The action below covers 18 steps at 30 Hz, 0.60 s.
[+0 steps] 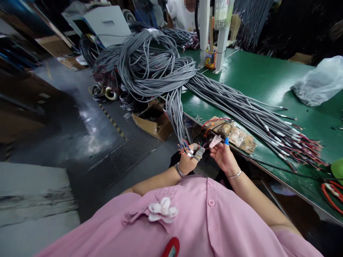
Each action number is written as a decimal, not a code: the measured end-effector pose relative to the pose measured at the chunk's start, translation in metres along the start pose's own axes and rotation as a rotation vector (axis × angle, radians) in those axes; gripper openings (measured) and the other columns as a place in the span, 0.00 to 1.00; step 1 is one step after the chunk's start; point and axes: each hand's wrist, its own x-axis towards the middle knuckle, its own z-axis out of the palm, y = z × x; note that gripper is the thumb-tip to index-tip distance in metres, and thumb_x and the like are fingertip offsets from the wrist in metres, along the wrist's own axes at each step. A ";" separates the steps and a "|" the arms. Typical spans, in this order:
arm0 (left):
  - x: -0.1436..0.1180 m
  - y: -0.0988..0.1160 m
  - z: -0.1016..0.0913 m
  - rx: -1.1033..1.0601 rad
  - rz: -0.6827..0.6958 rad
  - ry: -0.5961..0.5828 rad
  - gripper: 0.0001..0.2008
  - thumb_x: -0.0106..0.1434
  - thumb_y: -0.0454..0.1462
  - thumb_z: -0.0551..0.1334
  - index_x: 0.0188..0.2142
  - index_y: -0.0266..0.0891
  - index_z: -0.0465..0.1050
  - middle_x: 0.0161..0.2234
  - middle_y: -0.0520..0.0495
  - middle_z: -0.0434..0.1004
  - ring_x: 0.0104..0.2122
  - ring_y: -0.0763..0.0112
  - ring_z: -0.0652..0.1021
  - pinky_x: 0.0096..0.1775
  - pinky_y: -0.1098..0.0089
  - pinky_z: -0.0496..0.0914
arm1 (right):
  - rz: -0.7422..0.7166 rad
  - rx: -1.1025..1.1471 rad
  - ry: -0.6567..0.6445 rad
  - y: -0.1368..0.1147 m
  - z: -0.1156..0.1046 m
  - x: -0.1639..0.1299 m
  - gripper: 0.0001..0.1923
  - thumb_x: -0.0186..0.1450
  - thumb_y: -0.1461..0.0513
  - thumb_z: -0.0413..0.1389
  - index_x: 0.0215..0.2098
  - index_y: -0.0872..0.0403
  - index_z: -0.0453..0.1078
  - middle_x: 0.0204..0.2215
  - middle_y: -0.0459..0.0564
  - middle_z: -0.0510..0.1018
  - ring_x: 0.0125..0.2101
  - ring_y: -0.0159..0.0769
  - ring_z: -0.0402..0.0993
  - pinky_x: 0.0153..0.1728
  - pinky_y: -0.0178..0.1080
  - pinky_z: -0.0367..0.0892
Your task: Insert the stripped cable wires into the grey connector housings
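A workshop with a dark grey concrete floor (88,121) fills the left side; a yellow-and-black striped line runs across it, and an open brown cardboard box (154,121) sits on it just beside the surface's near edge. A long green surface (257,82) stretches from the far end toward the lower right. Over its far corner lies a large tangled heap of grey sheathed cables (150,64), some draped down over the edge; a straighter bundle of the same grey cables (241,110) fans across the surface, their stripped ends showing red and coloured wires. A crumpled clear plastic bag (318,84) rests at the far right, white upright posts (214,32) stand at the back, and another person in a white top (179,14) is behind them.

Below the edge, the left hand (189,160), wearing grey finger covers, is closed around the end of a hanging grey cable with coloured wire tips (184,148). The right hand (223,155), well clear of the surface top, pinches a small pale pink piece (215,141); a blue cover sits on one fingertip.
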 end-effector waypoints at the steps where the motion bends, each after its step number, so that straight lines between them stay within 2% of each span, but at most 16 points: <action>1: -0.001 -0.002 -0.001 -0.003 0.019 0.004 0.14 0.58 0.47 0.64 0.29 0.38 0.70 0.21 0.52 0.71 0.20 0.77 0.70 0.25 0.74 0.65 | 0.014 0.005 -0.002 0.000 -0.003 -0.002 0.27 0.57 0.37 0.54 0.31 0.52 0.72 0.29 0.48 0.78 0.26 0.30 0.71 0.25 0.33 0.67; 3: -0.002 -0.005 -0.003 -0.033 0.020 0.014 0.16 0.58 0.48 0.63 0.28 0.37 0.68 0.19 0.53 0.70 0.17 0.78 0.70 0.22 0.75 0.63 | 0.034 0.011 0.005 0.002 -0.010 -0.005 0.26 0.57 0.39 0.56 0.32 0.52 0.72 0.30 0.48 0.78 0.25 0.30 0.71 0.25 0.33 0.67; 8: -0.002 -0.013 -0.006 -0.186 -0.079 0.019 0.19 0.57 0.50 0.63 0.26 0.35 0.69 0.18 0.52 0.71 0.15 0.79 0.69 0.17 0.76 0.59 | 0.065 0.007 -0.007 0.010 -0.021 -0.011 0.22 0.57 0.43 0.60 0.34 0.52 0.74 0.31 0.47 0.78 0.25 0.28 0.70 0.24 0.31 0.68; 14: -0.006 -0.019 -0.004 -0.223 -0.091 -0.011 0.19 0.57 0.50 0.64 0.28 0.34 0.71 0.19 0.52 0.71 0.15 0.79 0.70 0.18 0.77 0.59 | 0.077 -0.005 0.024 0.014 -0.027 -0.021 0.21 0.57 0.45 0.61 0.34 0.53 0.76 0.31 0.48 0.78 0.24 0.28 0.70 0.23 0.31 0.68; 18: -0.008 -0.022 0.000 -0.270 -0.089 -0.110 0.21 0.59 0.51 0.62 0.33 0.32 0.73 0.25 0.47 0.76 0.21 0.75 0.76 0.22 0.76 0.65 | 0.062 -0.025 0.039 0.016 -0.034 -0.029 0.19 0.57 0.47 0.61 0.36 0.53 0.76 0.31 0.48 0.78 0.25 0.28 0.70 0.24 0.31 0.69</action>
